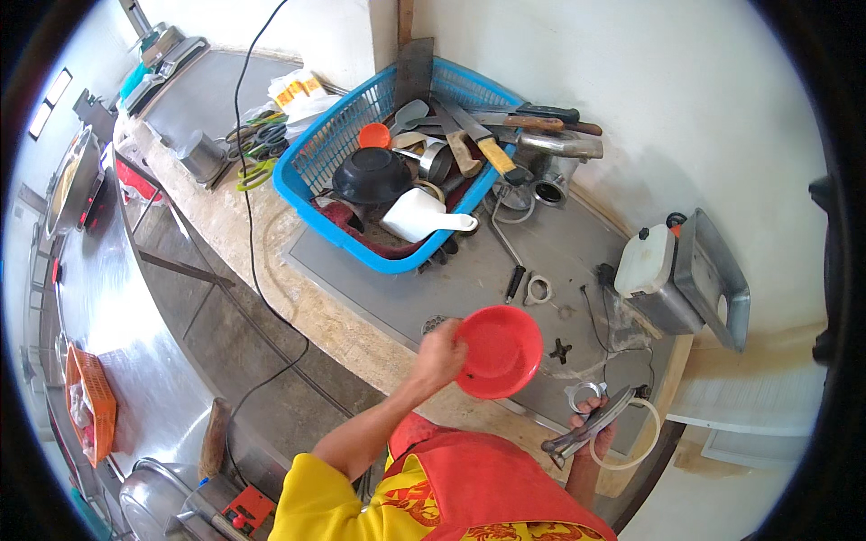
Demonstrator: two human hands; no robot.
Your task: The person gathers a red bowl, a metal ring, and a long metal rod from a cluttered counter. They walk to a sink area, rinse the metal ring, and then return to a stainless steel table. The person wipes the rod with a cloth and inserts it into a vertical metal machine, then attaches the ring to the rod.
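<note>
My left hand (439, 354) is closed on the rim of a shallow red bowl (502, 350), its inside facing up. It hovers above the near edge of the grey-topped table (361, 270). Lower right, my right hand (591, 431) is wrapped round a dark metal piece with a curved handle (586, 433); its exact kind is unclear. A cream-coloured ring (651, 448) hangs beside that hand, and a metal ring (585, 389) shows at its fingertips. Near the bowl lie a small black cross-shaped part (560, 352), a perforated metal disc (434, 323) and a metal collar (538, 289).
A blue plastic basket (347, 242) is heaped with knives, a black bowl and a white scoop. Metal tubes (552, 185) stand beside it against the wall. A metal machine (651, 279) sits right, its cable trailing. A black cord (248, 194) hangs left, near a steel table (135, 316).
</note>
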